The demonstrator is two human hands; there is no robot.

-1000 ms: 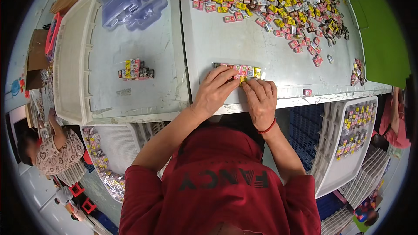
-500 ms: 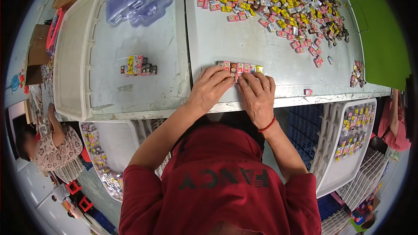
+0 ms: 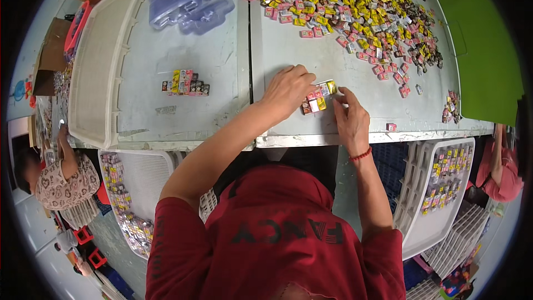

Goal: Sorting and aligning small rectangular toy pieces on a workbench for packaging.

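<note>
A short cluster of small carton-shaped boxes [image 3: 314, 105] in pink, brown, yellow and white lies near the table's front edge. My left hand [image 3: 288, 91] bends over its left end with fingers closed together against the boxes, hiding part of them. Just off the right end, my right hand [image 3: 351, 115] is open, its thumb and forefinger apart and nothing between them. Further left on the table lies a second block of similar boxes [image 3: 185, 82], in yellow, pink and black.
A large heap of loose small boxes [image 3: 355, 11] covers the far right. Clear plastic trays [image 3: 186, 0] lie at the far left beside a white crate [image 3: 100, 66]. One stray pink box [image 3: 391, 127] sits by the front edge. Below stand crates with more boxes [image 3: 444, 183]; people work at both sides.
My hands have moved apart; the right one has let go of the row and shifted right. The boxes' arrangement differs, with a lower group now showing. The whole view has shifted slightly.
</note>
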